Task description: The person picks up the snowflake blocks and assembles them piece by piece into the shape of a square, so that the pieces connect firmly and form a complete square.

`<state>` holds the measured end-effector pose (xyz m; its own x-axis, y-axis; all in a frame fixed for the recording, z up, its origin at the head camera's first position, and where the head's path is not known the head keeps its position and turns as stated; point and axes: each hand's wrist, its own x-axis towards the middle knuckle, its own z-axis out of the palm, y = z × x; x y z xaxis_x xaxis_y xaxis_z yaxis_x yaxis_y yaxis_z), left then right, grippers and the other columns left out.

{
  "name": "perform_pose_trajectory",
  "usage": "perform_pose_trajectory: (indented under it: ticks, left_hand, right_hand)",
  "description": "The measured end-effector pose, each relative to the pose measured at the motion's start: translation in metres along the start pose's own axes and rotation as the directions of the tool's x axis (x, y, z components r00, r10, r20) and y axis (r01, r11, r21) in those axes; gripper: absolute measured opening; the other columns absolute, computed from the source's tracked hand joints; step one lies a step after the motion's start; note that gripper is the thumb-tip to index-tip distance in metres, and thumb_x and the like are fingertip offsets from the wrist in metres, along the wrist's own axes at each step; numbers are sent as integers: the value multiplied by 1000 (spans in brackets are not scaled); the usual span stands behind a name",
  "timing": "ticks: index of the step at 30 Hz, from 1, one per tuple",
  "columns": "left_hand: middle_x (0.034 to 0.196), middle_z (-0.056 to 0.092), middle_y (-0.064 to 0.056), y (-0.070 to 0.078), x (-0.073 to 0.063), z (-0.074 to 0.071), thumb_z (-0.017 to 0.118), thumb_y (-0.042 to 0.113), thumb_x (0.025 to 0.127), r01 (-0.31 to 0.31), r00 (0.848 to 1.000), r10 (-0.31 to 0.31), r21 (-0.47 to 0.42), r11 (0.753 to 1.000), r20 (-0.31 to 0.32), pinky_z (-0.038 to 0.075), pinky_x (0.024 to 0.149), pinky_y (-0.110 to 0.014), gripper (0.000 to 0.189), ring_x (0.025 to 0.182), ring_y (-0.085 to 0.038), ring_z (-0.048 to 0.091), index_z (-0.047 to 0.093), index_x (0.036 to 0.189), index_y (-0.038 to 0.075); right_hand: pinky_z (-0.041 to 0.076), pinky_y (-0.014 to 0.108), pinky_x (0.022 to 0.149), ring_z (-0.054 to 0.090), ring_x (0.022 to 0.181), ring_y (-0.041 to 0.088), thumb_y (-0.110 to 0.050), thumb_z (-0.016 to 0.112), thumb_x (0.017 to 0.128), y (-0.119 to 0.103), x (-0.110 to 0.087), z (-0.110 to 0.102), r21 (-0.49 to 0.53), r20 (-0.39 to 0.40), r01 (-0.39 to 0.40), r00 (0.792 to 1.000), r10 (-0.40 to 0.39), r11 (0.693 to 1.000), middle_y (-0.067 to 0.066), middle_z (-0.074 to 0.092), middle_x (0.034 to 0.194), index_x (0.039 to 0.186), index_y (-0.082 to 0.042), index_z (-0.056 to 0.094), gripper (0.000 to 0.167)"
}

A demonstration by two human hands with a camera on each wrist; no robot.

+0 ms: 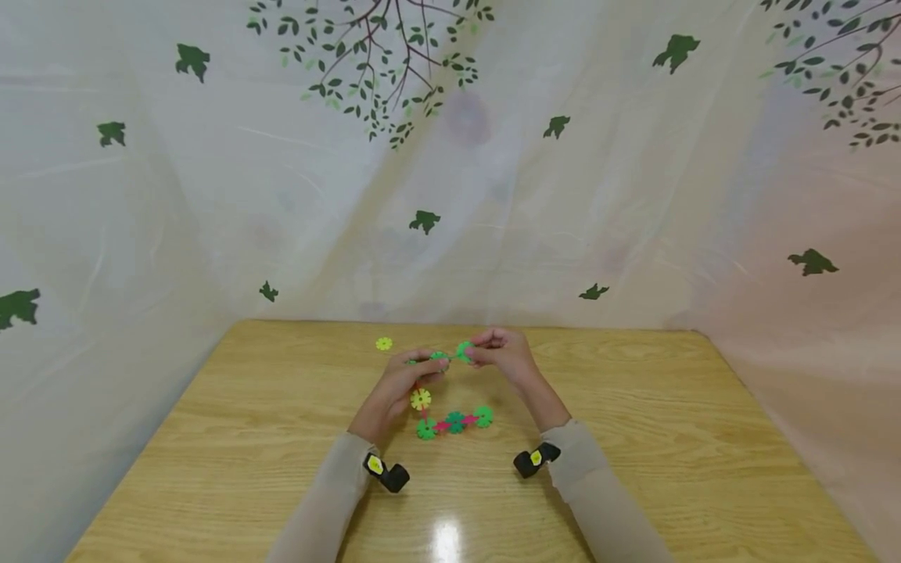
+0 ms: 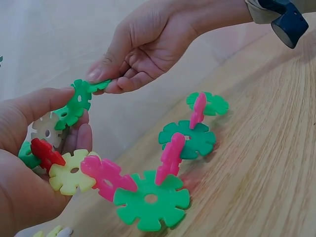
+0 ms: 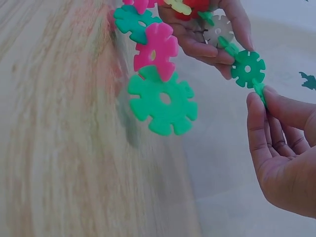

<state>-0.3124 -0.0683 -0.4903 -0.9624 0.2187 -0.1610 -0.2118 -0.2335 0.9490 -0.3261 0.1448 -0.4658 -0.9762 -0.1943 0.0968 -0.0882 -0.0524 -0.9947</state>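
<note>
A chain of notched, flower-shaped plastic discs [image 2: 150,203], slotted edge to edge, hangs from my left hand [image 1: 396,389] and curves back toward me over the table. Pink, yellow, red, whitish and several green discs make it up. Between my left thumb and fingers sits a green disc [image 3: 248,69] near the chain's upper end. My right hand [image 1: 511,362] pinches another green disc [image 3: 260,93] by its edge, and this one meets the rim of the disc in my left hand. At the other end hangs a green disc [image 3: 163,101] behind a pink disc [image 3: 156,51]. My left palm partly hides the chain's middle.
A loose yellow disc [image 1: 383,343] lies on the wooden table [image 1: 633,438], beyond my left hand. Pale cloth [image 1: 493,258] with leaf and bird prints rises behind the table's far edge. Each wrist wears a small black camera [image 1: 537,460].
</note>
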Motion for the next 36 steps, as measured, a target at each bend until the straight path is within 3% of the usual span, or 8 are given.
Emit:
perform_pose_trajectory:
  ticks: [8,16,21,25,29,36]
  left_hand:
    - [95,69,1,0,-1,2,72,-1,91,-9,1000,9,-10,1000,4,60,87,-28,14,83,-10,69,76,86,12]
    - [94,68,2,0,-2,3,73,0,91,-17,1000,18,-15,1000,15,60,85,-24,13,84,-10,69,75,87,12]
    - [95,67,3,0,-3,3,72,0,92,-15,999,15,6,1000,35,59,86,-25,15,87,-10,67,76,85,13]
    - [93,67,5,-1,-2,1,72,4,93,17,999,-19,40,999,40,58,90,-29,13,86,-10,66,75,85,14]
    - [91,67,4,-2,-2,-2,71,7,94,41,998,-45,81,996,43,58,85,-30,3,83,-12,63,74,96,7]
    - [95,67,4,-3,-11,-8,73,11,94,90,994,-96,129,988,42,55,73,-23,38,80,-11,61,64,127,-4]
  right_hand:
    - [60,23,63,69,63,9,11,73,87,1,0,1,5,5,8,1000,-8,1000,0,73,77,104,23,60,25]
    - [60,23,64,68,64,9,9,73,87,-1,0,2,-16,2,16,1000,-15,1000,-3,73,76,102,21,62,22]
    - [61,25,67,69,66,9,7,72,89,-4,0,-1,-57,48,-26,998,29,998,-4,72,78,105,19,61,22]
    - [63,35,76,71,71,10,1,72,92,-6,0,-5,-147,76,-63,994,75,987,-4,71,81,108,14,63,22]
    - [62,47,84,70,73,10,-3,72,93,-9,-1,-9,-248,88,-97,989,122,964,-2,71,82,106,9,67,19]
    - [62,48,83,71,73,14,-1,72,92,-9,-3,-8,-258,117,-148,976,183,955,1,72,82,109,12,66,23]
